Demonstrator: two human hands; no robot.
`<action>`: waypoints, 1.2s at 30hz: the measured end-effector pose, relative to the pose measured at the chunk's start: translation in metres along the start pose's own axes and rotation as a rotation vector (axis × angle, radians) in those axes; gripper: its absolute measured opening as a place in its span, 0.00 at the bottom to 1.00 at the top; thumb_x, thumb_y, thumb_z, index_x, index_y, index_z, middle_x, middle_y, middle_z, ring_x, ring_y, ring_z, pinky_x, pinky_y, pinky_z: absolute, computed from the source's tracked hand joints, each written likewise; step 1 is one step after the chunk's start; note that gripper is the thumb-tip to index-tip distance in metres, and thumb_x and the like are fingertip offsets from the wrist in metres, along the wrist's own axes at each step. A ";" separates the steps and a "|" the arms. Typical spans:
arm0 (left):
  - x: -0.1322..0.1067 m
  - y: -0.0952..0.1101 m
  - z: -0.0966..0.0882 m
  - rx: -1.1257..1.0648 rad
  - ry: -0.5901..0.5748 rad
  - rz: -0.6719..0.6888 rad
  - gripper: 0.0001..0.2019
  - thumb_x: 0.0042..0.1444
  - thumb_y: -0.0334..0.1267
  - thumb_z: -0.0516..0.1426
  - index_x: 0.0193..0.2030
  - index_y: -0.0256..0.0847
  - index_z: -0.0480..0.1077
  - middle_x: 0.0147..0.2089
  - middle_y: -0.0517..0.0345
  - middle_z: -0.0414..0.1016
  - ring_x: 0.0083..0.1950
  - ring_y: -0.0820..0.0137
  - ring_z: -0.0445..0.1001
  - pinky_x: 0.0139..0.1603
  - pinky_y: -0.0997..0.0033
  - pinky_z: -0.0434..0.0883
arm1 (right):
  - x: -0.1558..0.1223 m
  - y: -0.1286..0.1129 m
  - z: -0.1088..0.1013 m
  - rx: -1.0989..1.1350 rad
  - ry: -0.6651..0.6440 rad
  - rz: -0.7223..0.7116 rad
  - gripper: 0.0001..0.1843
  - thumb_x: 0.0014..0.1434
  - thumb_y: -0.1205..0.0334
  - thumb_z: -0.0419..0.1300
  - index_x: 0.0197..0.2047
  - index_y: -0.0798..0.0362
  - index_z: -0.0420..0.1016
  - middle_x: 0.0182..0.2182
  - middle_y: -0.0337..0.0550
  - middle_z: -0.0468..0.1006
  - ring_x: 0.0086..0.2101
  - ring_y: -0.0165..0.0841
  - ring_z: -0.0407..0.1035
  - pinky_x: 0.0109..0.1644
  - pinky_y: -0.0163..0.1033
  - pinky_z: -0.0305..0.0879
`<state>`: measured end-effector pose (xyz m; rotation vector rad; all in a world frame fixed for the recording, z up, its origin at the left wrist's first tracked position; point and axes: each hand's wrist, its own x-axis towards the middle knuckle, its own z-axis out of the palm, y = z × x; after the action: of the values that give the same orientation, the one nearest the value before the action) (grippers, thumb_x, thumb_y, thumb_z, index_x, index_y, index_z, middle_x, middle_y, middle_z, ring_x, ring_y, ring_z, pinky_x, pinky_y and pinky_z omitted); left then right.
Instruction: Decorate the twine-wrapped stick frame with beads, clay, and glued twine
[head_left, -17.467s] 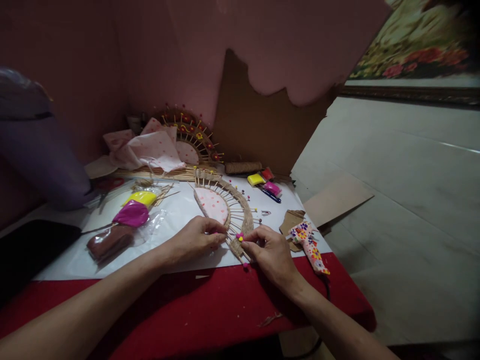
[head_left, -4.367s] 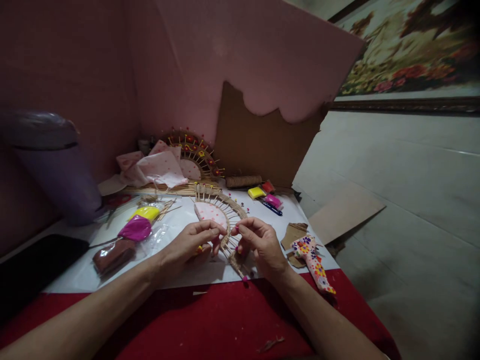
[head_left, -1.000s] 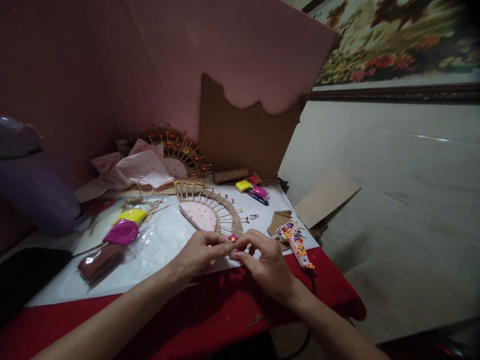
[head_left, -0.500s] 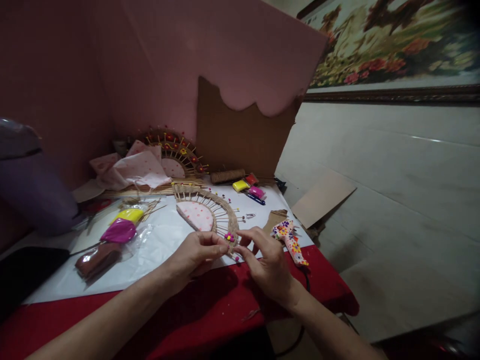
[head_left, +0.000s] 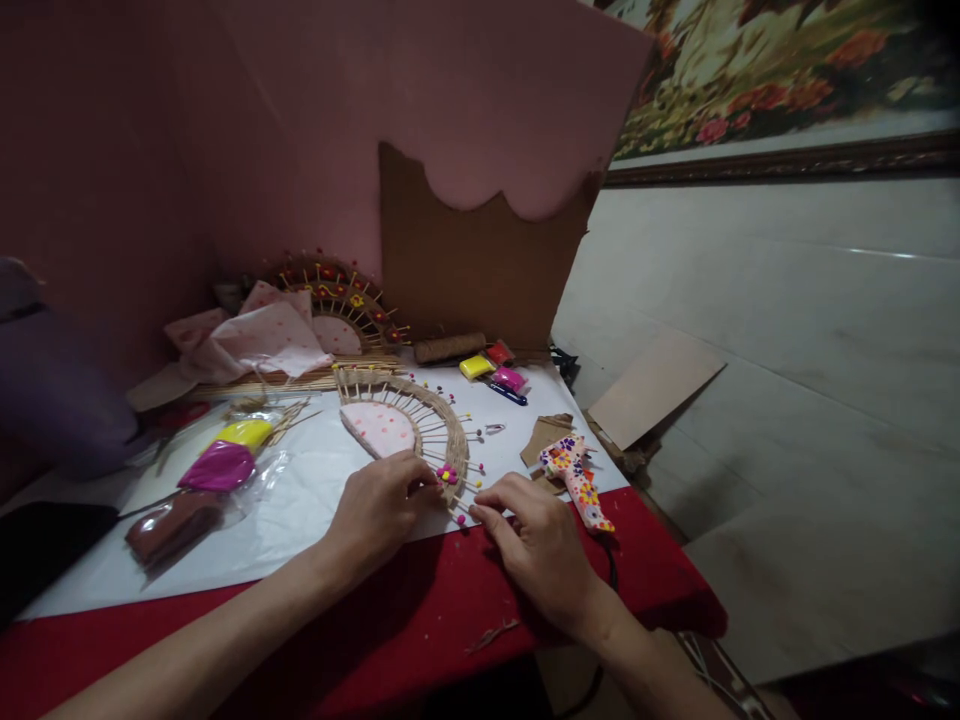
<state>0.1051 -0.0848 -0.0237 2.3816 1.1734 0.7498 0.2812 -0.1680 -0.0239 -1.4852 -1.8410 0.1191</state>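
Observation:
A half-round fan-shaped craft piece (head_left: 455,428) lies on the white sheet, with a twine-wrapped arc, thin stick spokes and a dotted pink centre (head_left: 381,430). Small coloured balls tip the sticks along its outer rim. A magenta and yellow clay flower (head_left: 448,474) sits near the arc's lower end. My left hand (head_left: 384,502) is closed at that lower end, its fingertips by the flower. To the right, my right hand (head_left: 534,530) pinches thumb and forefinger together beside the outer stick tips. Whatever is in that pinch is too small to make out. A magenta ball (head_left: 461,520) shows between the hands.
A flower-patterned glue gun (head_left: 574,475) lies right of my right hand, by cardboard scraps (head_left: 547,440). Bagged clay (head_left: 217,467) rests at left. Behind are a twine roll (head_left: 450,348), small clay packets (head_left: 475,367), pink cloth (head_left: 262,335) and another decorated fan (head_left: 360,300).
My right hand has drawn slightly away from the flower, toward the outer stick tips. The left fingers have curled in by the flower, uncovering more of it. The view has shifted slightly.

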 end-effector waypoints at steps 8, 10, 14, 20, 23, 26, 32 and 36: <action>0.012 0.008 0.004 0.160 -0.052 -0.127 0.04 0.53 0.37 0.57 0.30 0.42 0.71 0.29 0.60 0.74 0.31 0.69 0.70 0.30 0.72 0.57 | 0.005 0.001 0.010 -0.015 -0.025 0.026 0.07 0.59 0.67 0.57 0.30 0.53 0.73 0.28 0.41 0.75 0.32 0.32 0.69 0.35 0.35 0.59; 0.013 0.008 0.005 0.134 -0.059 -0.142 0.04 0.53 0.38 0.57 0.30 0.42 0.71 0.28 0.61 0.74 0.30 0.69 0.70 0.30 0.72 0.58 | 0.003 0.003 0.013 -0.013 -0.032 0.036 0.07 0.60 0.67 0.57 0.29 0.53 0.73 0.28 0.41 0.74 0.31 0.32 0.68 0.35 0.35 0.59; 0.008 0.007 0.007 0.117 -0.054 -0.098 0.05 0.55 0.38 0.56 0.32 0.44 0.73 0.30 0.61 0.75 0.32 0.69 0.71 0.31 0.72 0.60 | 0.002 0.007 0.016 -0.004 -0.033 0.041 0.08 0.60 0.67 0.56 0.30 0.54 0.73 0.27 0.41 0.74 0.31 0.32 0.68 0.35 0.35 0.59; 0.000 0.003 0.011 0.049 -0.029 -0.029 0.08 0.57 0.35 0.54 0.37 0.44 0.74 0.35 0.59 0.77 0.36 0.69 0.73 0.35 0.72 0.64 | 0.003 0.003 0.015 -0.030 0.025 0.016 0.08 0.59 0.71 0.54 0.34 0.54 0.72 0.31 0.44 0.73 0.35 0.35 0.68 0.38 0.37 0.61; -0.002 0.001 0.010 -0.005 -0.004 -0.006 0.07 0.57 0.34 0.54 0.37 0.43 0.74 0.35 0.59 0.77 0.34 0.70 0.73 0.35 0.72 0.64 | 0.008 -0.004 0.014 -0.067 0.018 0.009 0.09 0.58 0.73 0.52 0.37 0.53 0.73 0.33 0.45 0.74 0.37 0.36 0.67 0.40 0.38 0.62; -0.006 0.000 0.010 -0.066 0.039 0.041 0.07 0.56 0.32 0.54 0.36 0.43 0.74 0.34 0.60 0.77 0.33 0.70 0.73 0.34 0.73 0.64 | 0.017 -0.010 0.014 -0.075 -0.025 0.037 0.07 0.60 0.68 0.54 0.39 0.53 0.73 0.35 0.45 0.74 0.38 0.36 0.68 0.41 0.38 0.62; -0.010 0.000 0.002 -0.025 0.066 0.049 0.08 0.57 0.32 0.52 0.36 0.42 0.73 0.33 0.58 0.76 0.34 0.70 0.73 0.35 0.72 0.64 | 0.027 -0.011 0.016 -0.084 -0.074 0.089 0.07 0.60 0.68 0.55 0.39 0.52 0.74 0.34 0.43 0.76 0.38 0.34 0.69 0.41 0.37 0.63; -0.006 -0.003 -0.006 0.175 0.004 -0.040 0.09 0.57 0.34 0.51 0.36 0.42 0.73 0.35 0.57 0.77 0.36 0.67 0.74 0.34 0.71 0.63 | 0.026 -0.011 0.020 -0.139 -0.086 0.088 0.07 0.58 0.70 0.55 0.34 0.52 0.74 0.32 0.41 0.75 0.35 0.33 0.69 0.39 0.35 0.62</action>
<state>0.0962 -0.0873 -0.0228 2.4897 1.3345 0.6639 0.2595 -0.1409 -0.0199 -1.6818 -1.8844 0.1006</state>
